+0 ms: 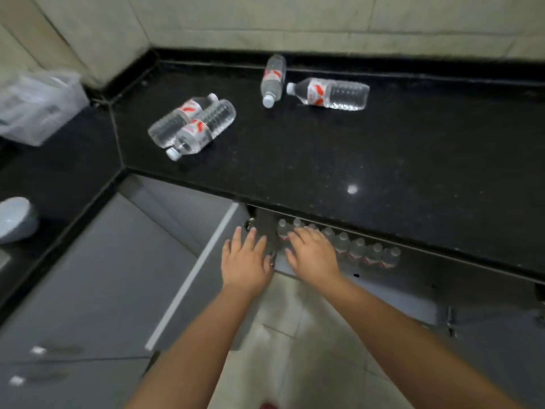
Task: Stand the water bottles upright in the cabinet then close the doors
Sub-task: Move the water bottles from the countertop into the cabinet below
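Bottles (pixel 356 250) stand in a row inside the open cabinet (pixel 413 278); four more (pixel 330 94) lie on the counter (pixel 383 160). Left hand (pixel 246 261) spreads flat, holding nothing; right hand (pixel 314 255) reaches among the row, its grasp unclear.

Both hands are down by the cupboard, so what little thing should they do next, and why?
Probably lift the right hand to the black stone countertop and take a clear plastic water bottle. Four bottles lie on their sides there, a row of upright bottles already stands in the open cabinet, and both the right and left hand seem to hold nothing.
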Demonstrator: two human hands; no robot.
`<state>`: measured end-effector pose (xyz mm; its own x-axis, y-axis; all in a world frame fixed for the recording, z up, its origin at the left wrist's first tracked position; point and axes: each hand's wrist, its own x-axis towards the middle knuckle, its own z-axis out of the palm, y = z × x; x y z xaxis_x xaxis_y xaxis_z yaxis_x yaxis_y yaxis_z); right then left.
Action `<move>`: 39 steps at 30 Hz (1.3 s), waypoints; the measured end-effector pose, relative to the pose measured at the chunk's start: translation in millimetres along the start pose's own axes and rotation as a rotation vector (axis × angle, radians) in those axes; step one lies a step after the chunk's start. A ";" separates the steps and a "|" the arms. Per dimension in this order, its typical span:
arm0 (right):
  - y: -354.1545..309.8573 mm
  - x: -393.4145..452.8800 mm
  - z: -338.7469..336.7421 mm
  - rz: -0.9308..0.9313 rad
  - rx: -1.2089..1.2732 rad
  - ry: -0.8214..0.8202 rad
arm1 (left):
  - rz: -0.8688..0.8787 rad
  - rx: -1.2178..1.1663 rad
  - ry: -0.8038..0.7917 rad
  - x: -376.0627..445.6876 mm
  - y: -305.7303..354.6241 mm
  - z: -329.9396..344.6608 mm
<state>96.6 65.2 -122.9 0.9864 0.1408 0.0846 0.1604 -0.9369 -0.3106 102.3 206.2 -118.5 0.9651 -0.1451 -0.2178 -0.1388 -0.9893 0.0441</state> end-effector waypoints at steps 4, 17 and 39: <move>-42.7 31.1 -35.9 -0.003 0.036 0.068 | 0.009 0.002 0.100 5.8 -43.8 -52.6; 14.9 132.2 -115.9 0.219 -0.267 0.172 | 0.089 -0.092 0.242 110.5 -64.9 -128.1; 136.4 464.8 -38.8 0.111 -0.411 -0.136 | -0.104 -0.538 0.196 425.0 16.5 -111.5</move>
<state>575.6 -9.6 -89.2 0.9970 0.0470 -0.0622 0.0527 -0.9942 0.0939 534.9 129.6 -101.6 0.9979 0.0078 -0.0650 0.0413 -0.8454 0.5325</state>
